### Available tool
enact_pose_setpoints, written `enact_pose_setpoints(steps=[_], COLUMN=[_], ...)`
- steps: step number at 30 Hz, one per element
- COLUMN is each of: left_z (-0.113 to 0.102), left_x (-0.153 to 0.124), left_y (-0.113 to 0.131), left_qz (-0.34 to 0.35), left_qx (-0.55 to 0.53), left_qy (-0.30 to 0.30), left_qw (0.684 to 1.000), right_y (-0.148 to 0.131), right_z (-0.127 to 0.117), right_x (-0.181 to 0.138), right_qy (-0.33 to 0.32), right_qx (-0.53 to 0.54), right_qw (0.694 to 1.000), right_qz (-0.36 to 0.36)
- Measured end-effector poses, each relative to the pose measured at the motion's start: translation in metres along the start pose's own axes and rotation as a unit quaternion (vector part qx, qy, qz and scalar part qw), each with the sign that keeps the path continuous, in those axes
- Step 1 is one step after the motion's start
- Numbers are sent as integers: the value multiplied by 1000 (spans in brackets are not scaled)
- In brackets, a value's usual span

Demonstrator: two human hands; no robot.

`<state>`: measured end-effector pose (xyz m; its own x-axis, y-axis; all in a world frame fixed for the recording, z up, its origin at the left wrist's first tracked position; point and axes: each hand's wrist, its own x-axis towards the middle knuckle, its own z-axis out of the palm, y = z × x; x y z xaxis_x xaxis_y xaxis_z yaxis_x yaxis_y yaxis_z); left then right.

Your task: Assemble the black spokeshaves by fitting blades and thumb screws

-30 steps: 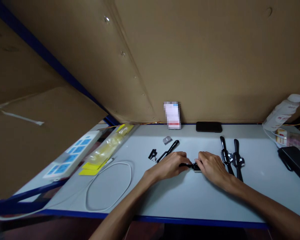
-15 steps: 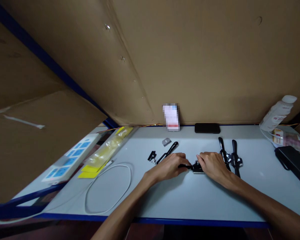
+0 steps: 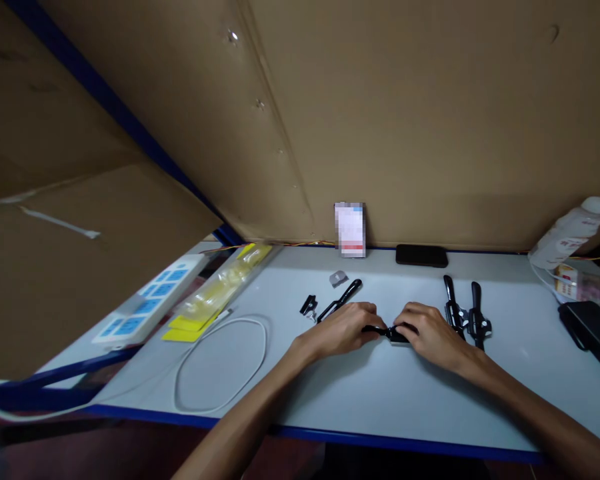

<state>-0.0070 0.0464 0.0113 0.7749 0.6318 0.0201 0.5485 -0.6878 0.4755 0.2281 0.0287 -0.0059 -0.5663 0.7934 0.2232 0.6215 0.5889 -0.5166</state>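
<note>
My left hand (image 3: pixel 353 327) is closed around one handle of a black spokeshave (image 3: pixel 399 335) low over the table. My right hand (image 3: pixel 427 333) grips its other side, thumb and fingers at the middle part; the far handle is hidden under that hand. Left of my left hand lie a black spokeshave body (image 3: pixel 347 293), partly covered by the hand, a small black cap piece with a screw (image 3: pixel 309 307) and a grey blade (image 3: pixel 338 279). Two more spokeshaves, one (image 3: pixel 453 307) nearer and another (image 3: pixel 477 313) farther right, lie beside my right hand.
A phone (image 3: pixel 351 230) leans on the cardboard wall, with a black phone (image 3: pixel 421 255) lying near it. Leftward are a power strip (image 3: pixel 150 300), yellow plastic packaging (image 3: pixel 220 293) and a looped white cable (image 3: pixel 265 340). A bottle (image 3: pixel 570 233) and black case (image 3: pixel 590 333) stand right.
My right thumb and fingers have shifted on the middle of the spokeshave, which stays in both hands. The whole view has moved slightly; the loose parts lie as before.
</note>
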Motion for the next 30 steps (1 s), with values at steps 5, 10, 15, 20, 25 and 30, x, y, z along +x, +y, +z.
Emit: enact_pose_setpoints(steps=[5,10,15,20,25,30], left_z=[-1,-1,0,0,0,2], left_x=[1,1,1,0,-1,0], left_y=[1,1,0,0,0,-2], left_qz=[-3,1,4,-10,-23,-1], left_qx=[1,-3,-3,1,7,11], left_qy=[-2,-4,-1,-11,-5,-14], left_qw=[1000,1000,1000,1000,1000,1000], right_y=[3,7,11,11,9,6], right_z=[6,5,4,-13,-35,-38], right_x=[0,0,-1,-2,-8,-11], right_qy=[33,53,26,54,-108,-134], right_qx=[30,46,86,73,-23,-41], right_qw=[999,997,995,995,993,988], right_qz=[2,-44,-36,28,50,57])
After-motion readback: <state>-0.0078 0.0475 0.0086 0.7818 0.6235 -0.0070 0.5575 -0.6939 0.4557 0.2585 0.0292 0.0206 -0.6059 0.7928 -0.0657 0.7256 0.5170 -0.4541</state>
